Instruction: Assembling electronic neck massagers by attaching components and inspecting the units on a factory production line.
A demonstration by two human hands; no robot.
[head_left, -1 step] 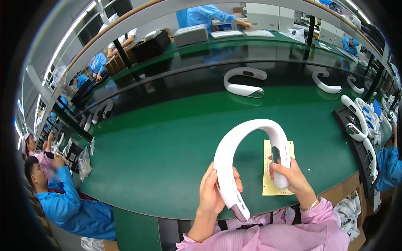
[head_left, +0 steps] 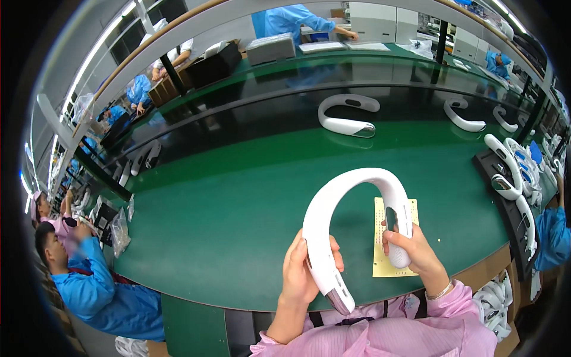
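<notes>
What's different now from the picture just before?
Nothing has clearly moved, and nothing was taken hold of or let go. The left hand and right hand still hold the white curved device, while the yellow sheet stays on the green table.

The held neckband [head_left: 319, 229] is white and grey — the tabletop [head_left: 238, 226] green, the sheet [head_left: 382, 259] yellow, the garment [head_left: 380, 338] pink — finely striped.
</notes>
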